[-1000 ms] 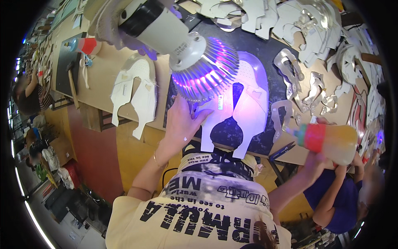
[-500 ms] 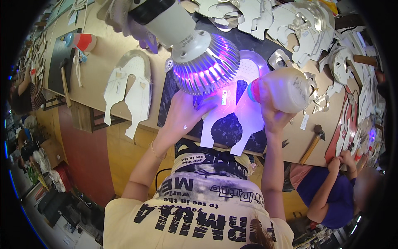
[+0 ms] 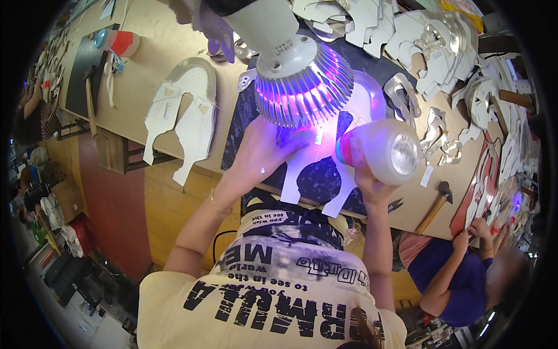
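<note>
Beneath a finned lamp (image 3: pixel 305 87) glowing violet lies a white shoe-upper piece (image 3: pixel 292 181), flat on a dark marbled slab (image 3: pixel 244 125). My left hand (image 3: pixel 260 152) rests at the left side of the piece, fingers stretched out toward its small label; the lamp and its glow partly obscure them. In my right hand (image 3: pixel 372 185) is a translucent squeeze bottle (image 3: pixel 390 152) with a red band, tilted so its narrow end points left over the piece. The bottle hides part of the piece, and its tip cannot be made out.
Another white upper piece (image 3: pixel 195 131) lies left on the table. Farther left are a second red-banded bottle (image 3: pixel 121 44) and a hammer (image 3: pixel 90 104). Metal templates (image 3: pixel 435 132), stacked white pieces (image 3: pixel 433 55) and another hammer (image 3: pixel 436 205) are at right, near a co-worker's hands (image 3: pixel 472 234).
My right hand has brought the bottle lower and leftward, closer over the piece. The left hand stays in nearly the same place on the piece. The whole view has shifted slightly.
</note>
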### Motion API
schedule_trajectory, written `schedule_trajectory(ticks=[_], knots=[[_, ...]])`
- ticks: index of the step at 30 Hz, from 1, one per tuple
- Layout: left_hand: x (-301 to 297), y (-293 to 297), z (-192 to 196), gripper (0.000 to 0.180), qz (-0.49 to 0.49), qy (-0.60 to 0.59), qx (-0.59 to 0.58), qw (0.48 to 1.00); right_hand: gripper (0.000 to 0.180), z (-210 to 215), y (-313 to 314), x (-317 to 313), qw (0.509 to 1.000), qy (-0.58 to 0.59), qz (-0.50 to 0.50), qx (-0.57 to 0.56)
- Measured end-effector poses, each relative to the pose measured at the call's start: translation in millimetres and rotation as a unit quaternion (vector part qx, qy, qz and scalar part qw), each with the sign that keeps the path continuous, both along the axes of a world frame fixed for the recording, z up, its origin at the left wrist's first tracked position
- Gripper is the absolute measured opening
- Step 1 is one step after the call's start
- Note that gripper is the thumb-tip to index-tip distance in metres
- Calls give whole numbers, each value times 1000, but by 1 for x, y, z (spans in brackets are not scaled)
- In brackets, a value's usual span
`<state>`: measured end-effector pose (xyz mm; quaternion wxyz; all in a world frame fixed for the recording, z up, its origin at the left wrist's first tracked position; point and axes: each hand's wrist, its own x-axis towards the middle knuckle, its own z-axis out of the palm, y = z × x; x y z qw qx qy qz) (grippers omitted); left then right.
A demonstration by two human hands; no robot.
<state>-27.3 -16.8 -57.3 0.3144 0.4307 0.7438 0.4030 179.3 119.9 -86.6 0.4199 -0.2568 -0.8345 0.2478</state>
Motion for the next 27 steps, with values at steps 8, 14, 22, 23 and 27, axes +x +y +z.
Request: schedule_trajectory(ticks=[8,14,22,23,27], knots=[[0,0,-1,41,11,14,1,1000,56,27,-14,-1,988,-7,-5,-156],[-1,1,-2,41,8,52,10,999,48,25,-3,-15,945,136,-133,-268],[-2,0,-1,44,-2,56,9,998,44,10,24,-38,996,-12,-38,-85],[-2,0,-1,44,0,54,13,998,45,9,23,-35,997,-29,-17,-67],[-3,1,-1,41,-2,77,44,996,60,-1,6,-10,985,-81,34,-147]])
